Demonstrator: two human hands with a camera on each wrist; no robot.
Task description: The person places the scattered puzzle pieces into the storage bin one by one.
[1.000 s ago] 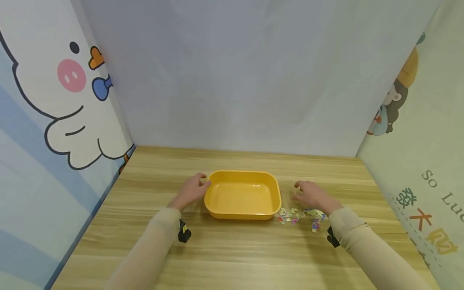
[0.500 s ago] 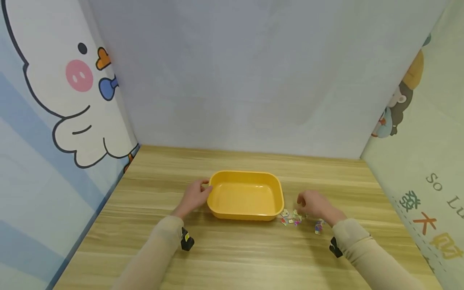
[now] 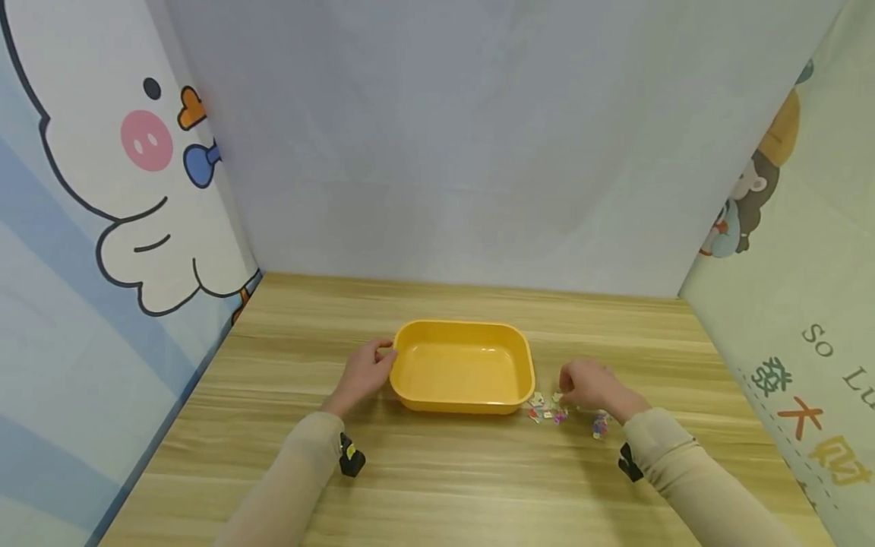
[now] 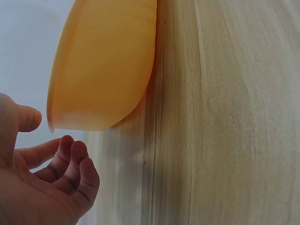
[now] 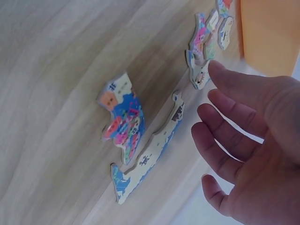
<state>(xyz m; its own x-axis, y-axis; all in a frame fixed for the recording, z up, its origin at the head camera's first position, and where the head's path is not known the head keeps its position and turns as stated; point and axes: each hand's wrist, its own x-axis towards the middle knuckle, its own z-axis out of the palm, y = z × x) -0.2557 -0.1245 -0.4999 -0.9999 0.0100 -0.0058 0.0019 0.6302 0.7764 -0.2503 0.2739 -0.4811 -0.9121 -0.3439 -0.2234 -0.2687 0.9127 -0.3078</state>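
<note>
A yellow plastic basin [image 3: 461, 376] stands on the wooden table. At its left end is my left hand [image 3: 364, 374]; in the left wrist view, the thumb [image 4: 29, 118] and loosely bent fingers [image 4: 77, 159] sit on either side of the basin's rim, with a small gap showing. My right hand [image 3: 595, 386] hovers over flat printed puzzle pieces to the right of the basin, its fingers [image 5: 229, 131] bent and holding nothing. Below those fingers lie a long cream-and-blue piece [image 5: 152, 152], a colourful piece [image 5: 124, 117] and several smaller ones [image 5: 199, 37]. The right hand partly hides the pieces in the head view.
A grey-white cloth wall [image 3: 437, 152] closes off the table's back edge. Printed cartoon cloths hang at the left [image 3: 82, 228] and right [image 3: 807, 304]. Bare wood [image 3: 465, 479] runs along the table's front between the two sleeves.
My left hand has come closer to the basin's rim. The right hand has lowered over the puzzle pieces, its fingers more bent, and the head view has shifted slightly.
</note>
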